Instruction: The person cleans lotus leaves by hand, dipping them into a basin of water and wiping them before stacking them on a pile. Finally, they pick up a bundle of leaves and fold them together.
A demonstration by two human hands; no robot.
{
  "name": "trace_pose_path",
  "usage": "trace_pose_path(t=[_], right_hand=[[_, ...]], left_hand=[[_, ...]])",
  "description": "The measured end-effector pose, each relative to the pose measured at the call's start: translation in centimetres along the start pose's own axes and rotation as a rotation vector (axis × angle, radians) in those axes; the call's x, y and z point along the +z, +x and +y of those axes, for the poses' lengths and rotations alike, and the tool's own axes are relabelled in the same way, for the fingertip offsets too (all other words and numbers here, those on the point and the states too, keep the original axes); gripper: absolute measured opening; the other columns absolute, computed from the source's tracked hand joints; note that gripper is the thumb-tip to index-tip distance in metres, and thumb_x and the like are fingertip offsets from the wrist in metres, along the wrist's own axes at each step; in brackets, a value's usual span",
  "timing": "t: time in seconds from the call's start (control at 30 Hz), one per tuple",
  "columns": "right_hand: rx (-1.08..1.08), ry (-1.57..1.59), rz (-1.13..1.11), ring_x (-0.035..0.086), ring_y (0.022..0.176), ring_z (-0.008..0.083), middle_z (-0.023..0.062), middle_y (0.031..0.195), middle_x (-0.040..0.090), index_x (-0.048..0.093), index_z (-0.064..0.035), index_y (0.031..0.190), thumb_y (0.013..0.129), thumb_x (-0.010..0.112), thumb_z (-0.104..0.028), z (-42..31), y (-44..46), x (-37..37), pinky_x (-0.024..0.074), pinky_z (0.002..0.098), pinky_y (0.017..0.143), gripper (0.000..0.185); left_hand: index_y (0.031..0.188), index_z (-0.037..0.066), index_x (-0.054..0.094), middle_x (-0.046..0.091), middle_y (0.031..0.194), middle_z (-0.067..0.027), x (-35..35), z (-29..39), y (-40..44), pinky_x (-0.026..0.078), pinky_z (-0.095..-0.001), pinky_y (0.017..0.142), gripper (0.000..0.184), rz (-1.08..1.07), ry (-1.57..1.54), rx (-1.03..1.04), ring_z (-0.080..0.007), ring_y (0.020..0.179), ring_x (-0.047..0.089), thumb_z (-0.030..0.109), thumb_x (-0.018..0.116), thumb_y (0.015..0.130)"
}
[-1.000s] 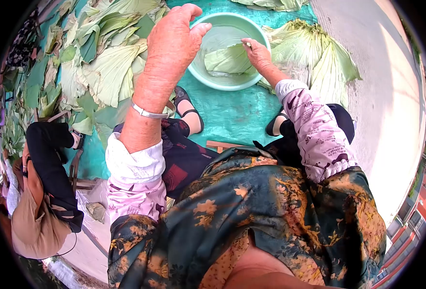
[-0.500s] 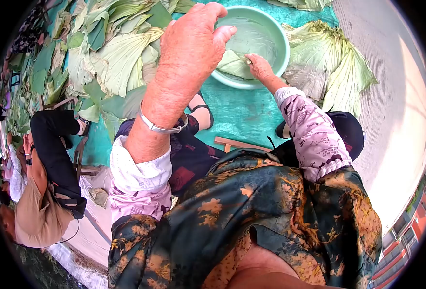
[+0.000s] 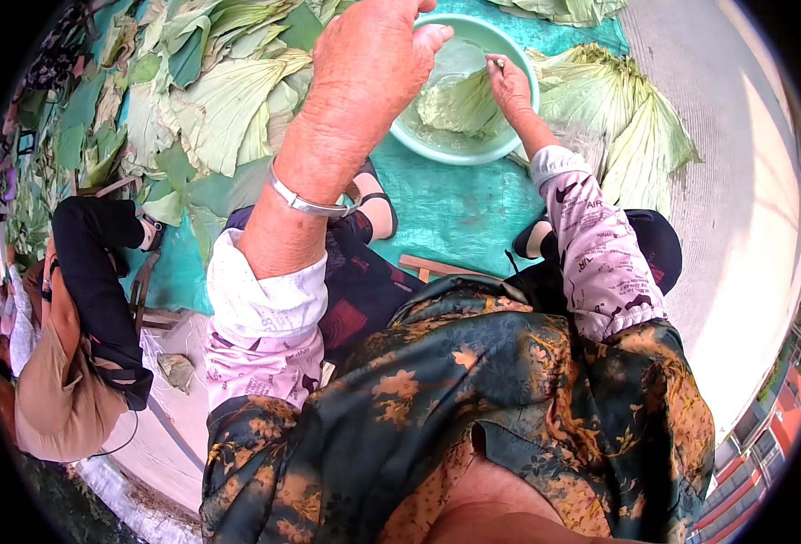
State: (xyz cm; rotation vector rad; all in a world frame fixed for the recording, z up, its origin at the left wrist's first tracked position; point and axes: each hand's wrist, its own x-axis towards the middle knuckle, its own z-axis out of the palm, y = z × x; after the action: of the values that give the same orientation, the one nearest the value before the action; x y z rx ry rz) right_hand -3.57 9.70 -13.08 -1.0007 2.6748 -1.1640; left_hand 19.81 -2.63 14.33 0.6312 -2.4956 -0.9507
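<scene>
A pale green leaf (image 3: 462, 105) hangs from my right hand (image 3: 511, 89), its stem end pinched in my closed fingers. The leaf lies in the water of a light green basin (image 3: 529, 118). My left hand (image 3: 373, 63) is raised by the basin's left side, thumb held away from the fingers; the fingertips run past the top edge of the view, and nothing shows in it. Right of the basin, a bundle of pale leaves (image 3: 622, 113) is fanned out, touching or very near the rim.
Many large leaves (image 3: 223, 109) are heaped at the left on a teal sheet (image 3: 455, 213). A small wooden stool edge (image 3: 436, 267) shows by my legs. Another person (image 3: 74, 390) sits at the far left. Pavement (image 3: 727, 181) lies at the right.
Over the last second the basin and leaves have shifted in view. The leaf was spread, then bunched low in the water, and now my right hand has it raised higher.
</scene>
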Motion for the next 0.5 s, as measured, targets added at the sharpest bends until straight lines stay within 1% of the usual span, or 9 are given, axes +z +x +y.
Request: trace_pose_path(t=[0.03, 0.13, 0.17, 0.2, 0.23, 0.27, 0.33, 0.37, 0.5], right_hand=[[0.016, -0.003, 0.001, 0.059, 0.071, 0.0254, 0.0149, 0.079, 0.062, 0.061, -0.0115, 0.102, 0.089, 0.052, -0.024, -0.8, 0.3, -0.7, 0.0463, 0.0317, 0.068, 0.02], [0.013, 0.138, 0.034, 0.06, 0.082, 0.0323, 0.0169, 0.088, 0.063, 0.061, -0.0116, 0.101, 0.088, 0.052, -0.027, -2.8, 1.1, -2.5, 0.0463, 0.0364, 0.074, 0.021], [-0.005, 0.119, 0.021, 0.061, 0.081, 0.0295, 0.0168, 0.087, 0.063, 0.061, -0.0104, 0.102, 0.089, 0.052, -0.026, -3.3, 1.1, -2.9, 0.0463, 0.0349, 0.073, 0.022], [0.034, 0.174, -0.018, 0.061, 0.079, 0.0269, 0.0162, 0.085, 0.063, 0.061, -0.0103, 0.101, 0.088, 0.053, -0.024, -4.5, 1.1, -3.5, 0.046, 0.034, 0.073, 0.02], [0.036, 0.138, -0.069, 0.061, 0.078, 0.0245, 0.0154, 0.085, 0.063, 0.061, -0.0102, 0.101, 0.088, 0.054, -0.022, -4.5, 1.3, -3.6, 0.0456, 0.0334, 0.073, 0.019], [-0.052, 0.186, -0.057, 0.061, 0.081, 0.0262, 0.0155, 0.088, 0.064, 0.061, -0.0103, 0.101, 0.087, 0.055, -0.021, -4.4, 1.4, -3.5, 0.0461, 0.0338, 0.075, 0.018], [-0.072, 0.151, -0.134, 0.061, 0.089, 0.03, 0.0155, 0.093, 0.064, 0.061, -0.0113, 0.101, 0.087, 0.054, -0.022, -5.4, 1.2, -4.3, 0.0467, 0.0349, 0.078, 0.019], [-0.058, 0.111, -0.181, 0.061, 0.089, 0.0301, 0.0142, 0.094, 0.064, 0.061, -0.0128, 0.101, 0.086, 0.054, -0.024, -6.0, 1.3, -4.7, 0.0465, 0.0356, 0.078, 0.02], [-0.116, 0.091, -0.252, 0.06, 0.089, 0.0312, 0.0133, 0.094, 0.064, 0.061, -0.0136, 0.102, 0.086, 0.054, -0.028, -8.5, 1.6, -6.6, 0.0464, 0.0373, 0.078, 0.023]], left_hand=[[0.106, 0.001, 0.055, 0.058, 0.103, -0.0216, -0.1, 0.0, 0.2, 0.045, -0.0398, 0.081, 0.033, -0.041, -0.009, -0.031, -0.0349, 0.098, 0.056, 0.021, 0.059, 0.08], [0.1, 0.005, 0.06, 0.064, 0.093, -0.0081, 1.3, -1.4, 0.5, 0.049, -0.0314, 0.066, 0.029, 0.105, 0.038, 0.097, -0.0185, 0.071, 0.06, 0.024, 0.065, 0.078], [0.1, 0.005, 0.06, 0.064, 0.093, -0.0083, 1.8, -1.8, 0.5, 0.049, -0.0315, 0.066, 0.03, 0.104, 0.059, 0.085, -0.0187, 0.072, 0.06, 0.024, 0.065, 0.078], [0.1, 0.005, 0.06, 0.064, 0.094, -0.0085, 2.1, -2.3, 0.8, 0.049, -0.0316, 0.067, 0.03, 0.111, 0.076, 0.088, -0.0188, 0.072, 0.061, 0.024, 0.065, 0.078], [0.1, 0.005, 0.06, 0.064, 0.094, -0.0086, 2.4, -2.5, 1.4, 0.049, -0.0317, 0.068, 0.03, 0.124, 0.09, 0.103, -0.019, 0.073, 0.061, 0.024, 0.065, 0.078], [0.102, 0.005, 0.06, 0.064, 0.095, -0.0091, 2.6, -2.6, 1.7, 0.048, -0.0311, 0.069, 0.03, 0.095, 0.101, 0.092, -0.0196, 0.074, 0.061, 0.023, 0.065, 0.078], [0.103, 0.005, 0.059, 0.064, 0.096, -0.01, 3.5, -2.5, 2.2, 0.049, -0.032, 0.07, 0.031, 0.04, 0.071, 0.049, -0.0201, 0.074, 0.061, 0.021, 0.066, 0.077], [0.104, 0.005, 0.059, 0.064, 0.096, -0.0106, 4.3, -2.9, 2.5, 0.048, -0.0334, 0.072, 0.032, 0.027, 0.058, 0.019, -0.022, 0.079, 0.061, 0.02, 0.066, 0.077], [0.107, 0.005, 0.058, 0.062, 0.101, -0.0121, 7.4, -4.2, 4.0, 0.048, -0.0355, 0.076, 0.036, -0.066, 0.147, 0.018, -0.0261, 0.086, 0.061, 0.019, 0.067, 0.075]])
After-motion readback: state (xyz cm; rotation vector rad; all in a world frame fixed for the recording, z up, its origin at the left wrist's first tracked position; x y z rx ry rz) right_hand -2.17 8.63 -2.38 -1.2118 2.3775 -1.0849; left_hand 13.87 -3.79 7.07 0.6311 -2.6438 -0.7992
